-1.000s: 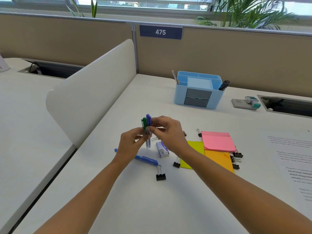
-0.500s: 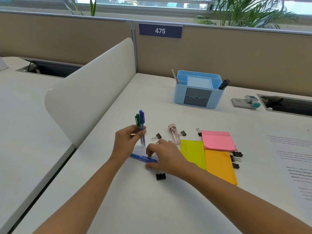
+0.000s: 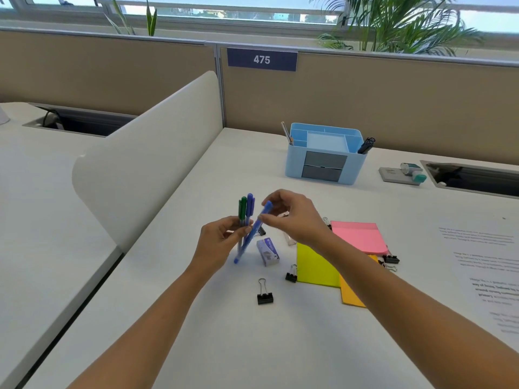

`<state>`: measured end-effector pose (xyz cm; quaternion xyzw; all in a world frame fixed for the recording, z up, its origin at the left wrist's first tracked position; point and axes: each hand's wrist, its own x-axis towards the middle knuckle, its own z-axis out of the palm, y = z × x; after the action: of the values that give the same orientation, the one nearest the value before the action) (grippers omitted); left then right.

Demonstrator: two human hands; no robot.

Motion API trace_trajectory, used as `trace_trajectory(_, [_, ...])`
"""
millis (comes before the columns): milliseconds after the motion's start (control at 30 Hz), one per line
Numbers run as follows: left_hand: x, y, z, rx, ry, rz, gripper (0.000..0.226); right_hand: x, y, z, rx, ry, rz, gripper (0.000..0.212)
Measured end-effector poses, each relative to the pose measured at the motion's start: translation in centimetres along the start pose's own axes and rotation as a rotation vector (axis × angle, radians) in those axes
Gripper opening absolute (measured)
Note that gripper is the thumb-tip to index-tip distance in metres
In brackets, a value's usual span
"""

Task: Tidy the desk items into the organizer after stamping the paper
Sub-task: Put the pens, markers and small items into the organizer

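My left hand (image 3: 218, 242) holds a bunch of upright pens (image 3: 246, 209), one green-capped and others blue. My right hand (image 3: 295, 217) pinches a blue pen (image 3: 254, 231) tilted against that bunch, its tip pointing down-left. The light blue organizer (image 3: 325, 155) stands at the back of the desk, with a pencil at its left and black markers (image 3: 366, 146) at its right. On the desk lie a small staples box (image 3: 268, 251), black binder clips (image 3: 265, 293), and pink (image 3: 359, 237), yellow (image 3: 316, 266) and orange (image 3: 351, 293) sticky notes. The printed paper (image 3: 488, 276) lies at right.
A white curved divider (image 3: 146, 161) borders the desk on the left. A stamp and pad (image 3: 404, 174) sit right of the organizer, beside a cable slot (image 3: 474, 178). The beige partition (image 3: 393, 108) closes off the back.
My right hand picked the blue pen up off the desk and lifted it to the bunch in my left hand. The staples box is uncovered again.
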<state>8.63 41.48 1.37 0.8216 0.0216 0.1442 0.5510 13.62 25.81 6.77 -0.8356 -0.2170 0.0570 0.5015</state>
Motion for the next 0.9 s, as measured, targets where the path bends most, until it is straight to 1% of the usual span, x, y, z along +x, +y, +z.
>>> trace_trajectory(100, [-0.1, 0.1, 0.6, -0.051, 0.004, -0.002, 0.016, 0.4, -0.6, 0.4, 0.01, 0.065, -0.07, 0.019])
trace_trajectory(167, [-0.2, 0.2, 0.8, -0.084, 0.026, -0.019, 0.014, 0.5, -0.8, 0.7, 0.023, 0.069, -0.094, 0.021])
trace_trajectory(300, [-0.2, -0.2, 1.0, -0.09, 0.032, -0.05, 0.018, 0.2, 0.0, 1.4, 0.093, 0.062, -0.078, 0.02])
trace_trajectory(433, [-0.2, -0.2, 1.3, -0.079, 0.02, -0.057, 0.017, -0.3, 1.1, 2.0, 0.195, 0.077, -0.083, 0.017])
trace_trajectory(500, [-0.2, -0.1, 1.4, -0.107, 0.012, -0.058, 0.022, -0.5, 1.1, 2.1, 0.257, 0.052, -0.08, 0.021])
trace_trajectory(567, [-0.1, 0.0, 1.5, -0.132, 0.003, -0.071, 0.024, -0.5, 1.0, 2.2, 0.303, -0.007, -0.068, 0.026])
trace_trajectory(633, [0.1, 0.0, 1.6, -0.141, 0.001, -0.077, 0.021, -0.3, 1.1, 2.2, 0.303, -0.055, -0.051, 0.028])
trace_trajectory(733, [0.5, 0.0, 1.7, -0.126, -0.031, -0.071, 0.021, 0.4, 1.2, 2.2, 0.28, -0.065, -0.018, 0.038])
trace_trajectory(900, [2.6, 0.7, 1.7, -0.166, -0.09, -0.101, 0.016, 2.4, 0.6, 0.7, 0.256, -0.085, 0.015, 0.037])
